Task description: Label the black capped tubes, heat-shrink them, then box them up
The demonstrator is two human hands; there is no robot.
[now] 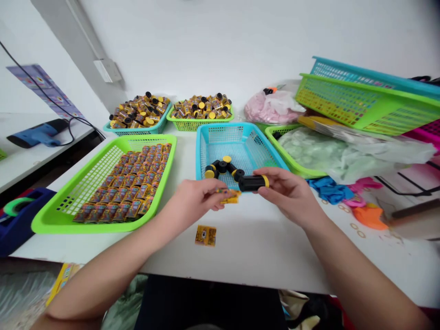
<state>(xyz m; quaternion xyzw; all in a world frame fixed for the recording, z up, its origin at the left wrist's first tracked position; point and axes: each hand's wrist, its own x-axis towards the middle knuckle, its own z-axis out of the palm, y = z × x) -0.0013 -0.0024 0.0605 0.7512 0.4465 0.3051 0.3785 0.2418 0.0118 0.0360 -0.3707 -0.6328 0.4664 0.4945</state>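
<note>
Right hand (292, 195): fingers and thumb curled partway closed round the yellow-capped end of a black cylinder (252, 184), held on its side above the worktop (247, 256), near edge of blue basket just behind. No printed cover on this one. Left hand (195, 195): thumb and fingers pinched together on a small yellow printed sleeve (232, 197), close to the cylinder's black end; cannot tell whether they touch. Sleeve not on yet.

Just nearer the body: a second flat sleeve (206, 235), lying loose.

Beyond the hands: blue basket (228, 143), a few bare cylinders (222, 167) at its near end. These look like what is left close by.

Left: green basket (85, 226), covered cylinders (132, 183) in neat rows, bare floor along its left side. Reads as a good share done.

Back, against wall: two baskets heaped with printed pieces (202, 107); whether finished, cannot tell.
</note>
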